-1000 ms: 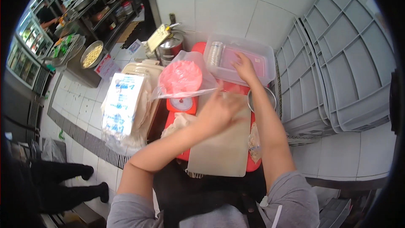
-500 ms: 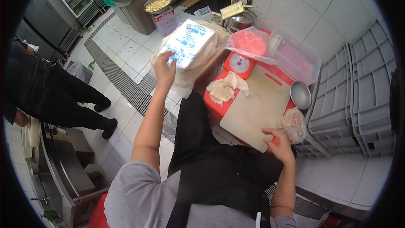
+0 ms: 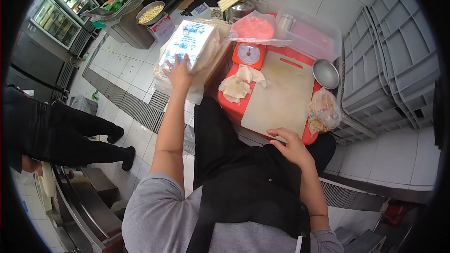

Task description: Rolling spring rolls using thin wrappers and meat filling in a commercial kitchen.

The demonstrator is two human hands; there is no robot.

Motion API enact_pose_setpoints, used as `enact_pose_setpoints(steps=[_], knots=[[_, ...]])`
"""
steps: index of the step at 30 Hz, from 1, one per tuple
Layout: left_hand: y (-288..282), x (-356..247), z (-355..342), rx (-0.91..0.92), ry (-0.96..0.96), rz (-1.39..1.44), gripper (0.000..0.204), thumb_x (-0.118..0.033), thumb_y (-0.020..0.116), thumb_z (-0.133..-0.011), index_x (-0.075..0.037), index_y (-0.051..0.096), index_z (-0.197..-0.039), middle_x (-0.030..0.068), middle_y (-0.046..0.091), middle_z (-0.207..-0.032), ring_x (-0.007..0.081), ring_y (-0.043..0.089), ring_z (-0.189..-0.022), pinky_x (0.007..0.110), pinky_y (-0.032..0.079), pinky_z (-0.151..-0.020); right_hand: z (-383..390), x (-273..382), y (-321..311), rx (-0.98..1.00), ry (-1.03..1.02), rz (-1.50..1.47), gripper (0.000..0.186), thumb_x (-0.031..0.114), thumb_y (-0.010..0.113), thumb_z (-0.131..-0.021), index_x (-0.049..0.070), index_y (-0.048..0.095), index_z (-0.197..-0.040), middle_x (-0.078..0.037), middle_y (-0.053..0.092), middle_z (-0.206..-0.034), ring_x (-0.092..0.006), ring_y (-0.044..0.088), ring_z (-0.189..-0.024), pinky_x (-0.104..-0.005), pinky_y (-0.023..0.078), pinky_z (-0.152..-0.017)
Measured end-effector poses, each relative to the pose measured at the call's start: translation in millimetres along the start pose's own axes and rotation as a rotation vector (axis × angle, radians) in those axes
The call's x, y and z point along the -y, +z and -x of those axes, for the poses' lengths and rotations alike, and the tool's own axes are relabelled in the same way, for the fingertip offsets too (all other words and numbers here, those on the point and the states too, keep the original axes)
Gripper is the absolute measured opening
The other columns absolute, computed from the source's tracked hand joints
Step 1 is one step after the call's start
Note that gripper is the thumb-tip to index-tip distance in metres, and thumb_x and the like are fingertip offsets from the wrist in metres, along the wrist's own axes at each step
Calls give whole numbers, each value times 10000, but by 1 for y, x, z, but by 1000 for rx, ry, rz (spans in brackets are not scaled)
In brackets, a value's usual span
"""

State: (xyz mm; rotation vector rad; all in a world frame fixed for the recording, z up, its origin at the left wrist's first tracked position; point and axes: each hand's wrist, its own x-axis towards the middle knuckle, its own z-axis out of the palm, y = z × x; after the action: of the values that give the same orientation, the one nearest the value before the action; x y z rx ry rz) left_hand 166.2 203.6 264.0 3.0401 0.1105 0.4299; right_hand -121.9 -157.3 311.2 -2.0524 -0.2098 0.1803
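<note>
My left hand (image 3: pixel 179 74) lies with fingers spread on the near end of a white plastic package (image 3: pixel 191 40) with blue print. That package rests on a stack of pale sheets in clear plastic (image 3: pixel 209 61). My right hand (image 3: pixel 291 146) holds nothing; its fingers are apart and curved beside the near edge of a white cutting board (image 3: pixel 280 96). Under the board is a red surface (image 3: pixel 227 104). Crumpled pale dough-like pieces (image 3: pixel 238 85) lie partly over the board's left side. A red dial scale (image 3: pixel 249 55) stands behind them, bearing a pinkish-red disc in plastic (image 3: pixel 253 28).
Right of the board are a metal bowl (image 3: pixel 326 73) and a clear bag of food pieces (image 3: pixel 324 111). A clear plastic tub (image 3: pixel 311 37) stands behind, near grey crates (image 3: pixel 368 75). At left stands another person (image 3: pixel 61 129) in black. A bowl of pale pieces (image 3: pixel 151 14) sits farther back.
My left hand's fingers have spread out over the package's near end. My right hand has shifted left, away from the bag of food pieces. The whole view has tilted slightly.
</note>
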Motion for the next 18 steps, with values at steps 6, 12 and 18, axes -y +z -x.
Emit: enact_pose_setpoints(steps=[6,12,18], knots=[[-10,70,-73,201,157,563,347,-199,675,-956,-119,718,-1291,249,697,-1248,423,677,-1140,419,531,-981,-72,14,1,162,-101,146,355,92,704,-925,18,684,-1271,-179,691,-1282,-341,653,-1204,-413,490,-1054],[-25,91,-130,179,184,706,328,-275,585,-1032,-6,698,-1183,279,726,-1090,428,694,-1030,468,520,-913,-242,31,95,29,-539,308,339,68,687,-872,-11,657,-1200,-271,556,-1404,-425,514,-1344,-469,433,-1137],[12,84,-169,321,237,474,462,-393,545,-1042,19,717,-1160,282,715,-1160,461,679,-1086,506,524,-949,-391,23,164,1,-733,716,488,53,767,-799,8,642,-1269,-228,517,-1480,-401,502,-1383,-448,415,-1186]])
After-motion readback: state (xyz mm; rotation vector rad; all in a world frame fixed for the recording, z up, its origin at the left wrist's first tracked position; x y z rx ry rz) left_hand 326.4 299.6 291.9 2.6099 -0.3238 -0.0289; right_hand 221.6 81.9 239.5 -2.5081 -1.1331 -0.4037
